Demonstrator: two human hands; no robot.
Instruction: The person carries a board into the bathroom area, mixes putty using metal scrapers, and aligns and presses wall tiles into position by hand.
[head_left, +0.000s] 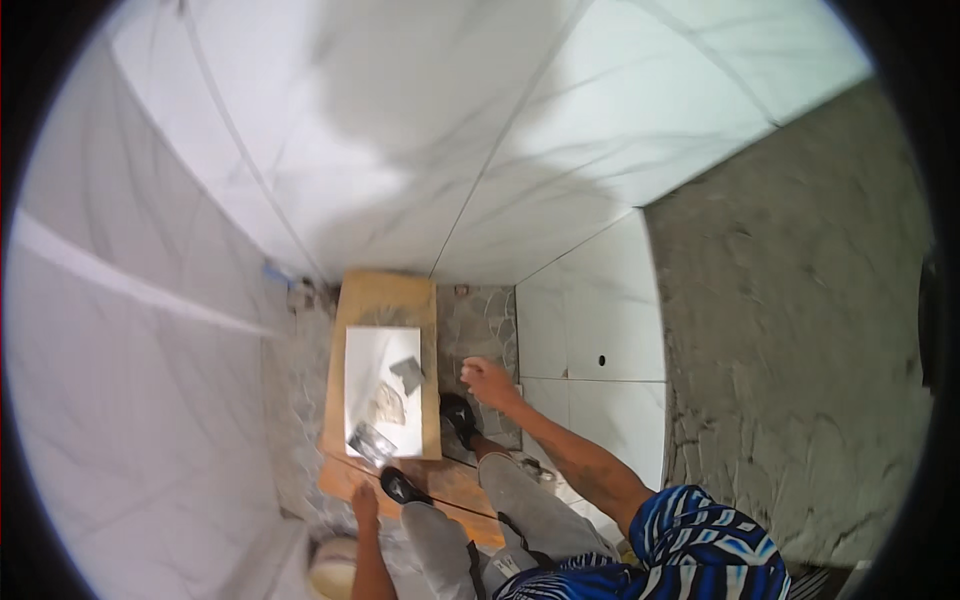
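Observation:
A white rectangular tile (384, 345) lies on a yellowish board (385, 290) on the floor. On the tile are a grey flat square piece (408, 374), a beige lump or patch (388, 403) and a shiny greyish, see-through-looking piece (371, 443) at its near edge. My right hand (487, 380) hangs just right of the board with its fingers curled in; whatever they may hold is hidden. Lower left, near the tile's near end, my left hand (366, 503) is held low over an orange-brown board (345, 480), fingers stretched out and nothing visible in them.
White veined tiles (450, 120) cover the walls ahead and to the left. Rough grey mortar (790, 300) covers the wall at right, beside a tiled part with a round hole (602, 360). A pale bucket (332, 568) stands lower left. My dark shoes (458, 418) are close to the board.

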